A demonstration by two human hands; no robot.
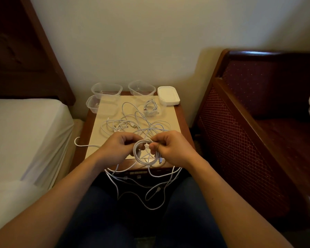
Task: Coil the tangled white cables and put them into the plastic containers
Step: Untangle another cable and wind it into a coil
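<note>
A coil of white cable (139, 159) hangs between my hands over the front edge of the small table (95, 140). My left hand (117, 148) grips the coil's left side. My right hand (170, 149) pinches its upper right part. Loose ends of cable (150, 194) dangle below the table front, over my lap. A tangle of white cables (132, 123) lies on the table behind my hands. One clear container (151, 109) holds a coiled cable. Three empty clear containers stand at the back: two on the left (106, 90) (92, 104) and one in the middle (141, 87).
A stack of white lids (168, 95) sits at the table's back right corner. A bed with a white sheet (25, 133) is on the left. A dark red wooden armchair (258, 122) is on the right. The wall stands close behind the table.
</note>
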